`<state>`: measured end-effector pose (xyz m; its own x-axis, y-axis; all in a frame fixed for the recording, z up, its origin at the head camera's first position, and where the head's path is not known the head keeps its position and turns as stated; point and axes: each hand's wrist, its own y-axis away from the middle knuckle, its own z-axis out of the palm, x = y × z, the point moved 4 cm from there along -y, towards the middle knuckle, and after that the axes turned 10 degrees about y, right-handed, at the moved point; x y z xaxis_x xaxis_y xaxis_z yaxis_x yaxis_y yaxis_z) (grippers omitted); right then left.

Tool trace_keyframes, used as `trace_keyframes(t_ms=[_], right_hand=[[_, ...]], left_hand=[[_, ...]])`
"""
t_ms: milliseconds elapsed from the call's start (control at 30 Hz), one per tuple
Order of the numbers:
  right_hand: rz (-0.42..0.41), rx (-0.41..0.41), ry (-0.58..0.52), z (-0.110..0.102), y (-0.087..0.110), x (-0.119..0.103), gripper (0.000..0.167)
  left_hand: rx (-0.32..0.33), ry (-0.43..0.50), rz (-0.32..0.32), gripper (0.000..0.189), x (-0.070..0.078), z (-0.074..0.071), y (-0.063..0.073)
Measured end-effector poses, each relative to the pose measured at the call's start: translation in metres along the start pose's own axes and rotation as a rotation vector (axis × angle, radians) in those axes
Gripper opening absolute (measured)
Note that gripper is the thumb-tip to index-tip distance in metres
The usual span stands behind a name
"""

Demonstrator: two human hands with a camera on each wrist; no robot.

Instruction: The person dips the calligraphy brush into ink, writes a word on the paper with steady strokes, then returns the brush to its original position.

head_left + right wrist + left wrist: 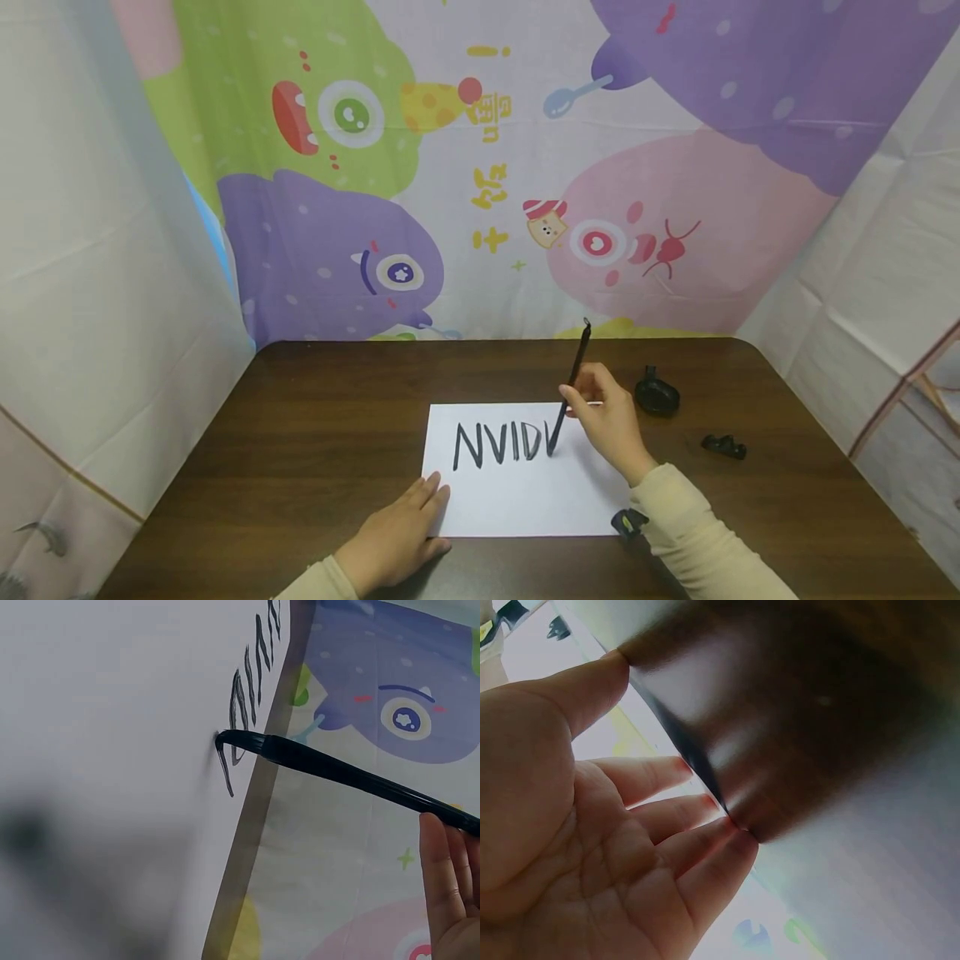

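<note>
A white sheet of paper point(517, 508) lies on the table, with black letters "NVID" and a further slanted stroke point(226, 774) on its upper part. My right hand point(611, 421) pinches a black calligraphy brush point(576, 362) by its middle, above the sheet's upper right. In the right wrist view the bristles point(240, 740) touch the paper and bend at the end of that stroke. My left hand point(393, 533) rests palm down at the sheet's lower left, fingertips on its edge. The left wrist view shows those fingers point(716, 881) fairly straight and holding nothing.
To the right of the paper sit a round black object point(657, 396) and a small black bumpy piece point(723, 447), perhaps a brush rest. The dark wooden table point(315, 417) ends at a cartoon-print curtain point(495, 300); pale cloth hangs at both sides.
</note>
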<state>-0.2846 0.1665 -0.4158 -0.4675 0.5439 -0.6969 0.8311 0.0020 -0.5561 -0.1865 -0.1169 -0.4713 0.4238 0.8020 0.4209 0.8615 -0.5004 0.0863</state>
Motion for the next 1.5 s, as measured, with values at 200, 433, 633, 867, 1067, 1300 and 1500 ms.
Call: trace_keyframes(t_ms=[200,433,633,867,1067,1300,1500], right_hand=[[-0.003,0.011,0.005,0.0010,0.0002,-0.0007,0.024],[0.033,-0.006,0.015,0.0019,-0.0001,0.0003,0.026],[0.049,-0.030,0.018,0.0014,0.0005,0.0002,0.026],[0.028,-0.036,0.027,0.0017,0.0017,-0.0009,0.023],[0.041,-0.061,0.032,0.0020,0.0013,-0.0002,0.022],[0.026,-0.076,0.007,-0.0008,-0.0012,-0.0014,0.020],[0.027,-0.077,0.006,-0.0071,-0.0062,-0.0041,0.020]], left_hand=[[-0.004,0.006,-0.003,0.066,-0.0008,0.0010,-0.0003],[0.003,0.001,-0.001,0.066,-0.0004,0.0002,0.0002],[0.005,0.002,-0.004,0.066,0.0007,-0.0010,0.0010],[0.012,-0.004,0.002,0.066,0.0009,-0.0018,0.0010],[0.021,-0.013,0.004,0.065,0.0013,-0.0021,0.0011],[0.013,-0.004,-0.004,0.066,0.0002,-0.0006,0.0005],[0.005,0.000,-0.008,0.066,0.0004,-0.0002,0.0006]])
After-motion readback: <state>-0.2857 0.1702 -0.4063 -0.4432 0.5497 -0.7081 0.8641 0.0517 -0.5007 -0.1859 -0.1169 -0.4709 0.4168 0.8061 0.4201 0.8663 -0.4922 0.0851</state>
